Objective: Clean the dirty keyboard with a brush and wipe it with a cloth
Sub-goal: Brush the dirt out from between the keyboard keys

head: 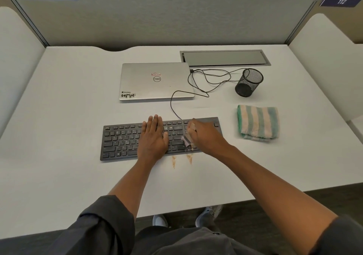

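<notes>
A: Where is the keyboard (121, 140)?

B: Near the middle of the white desk (59, 117), just nearer than the closed silver laptop (155, 80), its cable (196, 77) looping away to the far right.

A: And the hands?

B: The left hand (153, 136) lies flat on the keys, fingers straight and together, holding nothing. The right hand (204, 134) is curled round a small brush (187, 139), blurred, its bristles down at the near edge of the keys on the right.

A: Any dirt showing?

B: Two streaks of tan crumbs (181, 160) lie on the desk just near of the keyboard.

A: The cloth?

B: The striped cloth (258, 122) sits folded to the right of the keyboard, apart from it, with a black mesh cup (248, 82) farther back.
</notes>
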A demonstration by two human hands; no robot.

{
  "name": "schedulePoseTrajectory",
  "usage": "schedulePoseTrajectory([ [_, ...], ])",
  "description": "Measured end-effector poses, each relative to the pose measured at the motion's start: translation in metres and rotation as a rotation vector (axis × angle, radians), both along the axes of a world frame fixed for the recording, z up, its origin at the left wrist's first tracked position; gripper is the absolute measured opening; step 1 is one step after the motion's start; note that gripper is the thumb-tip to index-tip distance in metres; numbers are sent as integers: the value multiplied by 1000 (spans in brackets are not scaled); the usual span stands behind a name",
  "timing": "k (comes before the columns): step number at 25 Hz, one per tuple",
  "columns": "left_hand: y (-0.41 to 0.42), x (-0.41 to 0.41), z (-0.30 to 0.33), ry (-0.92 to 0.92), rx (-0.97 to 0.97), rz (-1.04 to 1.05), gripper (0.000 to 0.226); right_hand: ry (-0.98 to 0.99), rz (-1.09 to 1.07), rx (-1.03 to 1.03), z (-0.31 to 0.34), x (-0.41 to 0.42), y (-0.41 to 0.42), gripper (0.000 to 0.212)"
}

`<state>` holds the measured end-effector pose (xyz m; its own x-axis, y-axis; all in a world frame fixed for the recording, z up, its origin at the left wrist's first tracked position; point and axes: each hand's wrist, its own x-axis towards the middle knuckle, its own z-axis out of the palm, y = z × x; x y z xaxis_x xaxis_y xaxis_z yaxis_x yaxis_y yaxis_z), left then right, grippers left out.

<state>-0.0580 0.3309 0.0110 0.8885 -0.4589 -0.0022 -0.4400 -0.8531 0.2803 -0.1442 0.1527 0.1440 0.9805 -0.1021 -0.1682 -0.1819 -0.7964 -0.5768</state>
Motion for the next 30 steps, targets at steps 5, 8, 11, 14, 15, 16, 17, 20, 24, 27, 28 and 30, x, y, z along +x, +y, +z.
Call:
schedulePoseTrajectory([
  [5, 0, 0, 1, -7, -15, 5, 76, 24, -3, -17, 2, 0, -5, 25],
  [8, 0, 0, 0, -7, -12, 8, 75, -46, -10, 51, 11, 13, -5, 15],
  [11, 0, 0, 0, -7, -3, 1, 75, 6, 44, 144, 8, 19, 5, 14],
  [14, 0, 0, 1, -7, 1, 4, 75, 93, 96, 7, 2, 21, -2, 19],
  [15, 0, 0, 2, -10, 0, 8, 75, 95, 108, -35, 5, 22, -7, 19],
  [16, 0, 0, 3, -7, -2, 9, 76, 80, 99, -23, 7, 22, -13, 18],
  [17, 0, 1, 3, -2, 1, 8, 76, 47, 77, 31, 10, 23, -19, 17],
  [20, -1, 0, 2, 0, 14, 5, 75, -25, 17, 156, 13, 30, -20, 16],
  [24, -1, 1, 2, -3, 7, 9, 73, -31, 31, 188, 2, 41, 1, 16],
  [27, -1, 0, 2, 2, 15, 4, 73, -8, 55, 60, -3, 44, 4, 12],
  [28, -1, 0, 2, 2, 17, 6, 74, 4, 63, -30, -2, 47, 2, 10],
  [30, 0, 1, 2, 5, 16, 8, 75, 11, 30, -99, 3, 54, -2, 9],
])
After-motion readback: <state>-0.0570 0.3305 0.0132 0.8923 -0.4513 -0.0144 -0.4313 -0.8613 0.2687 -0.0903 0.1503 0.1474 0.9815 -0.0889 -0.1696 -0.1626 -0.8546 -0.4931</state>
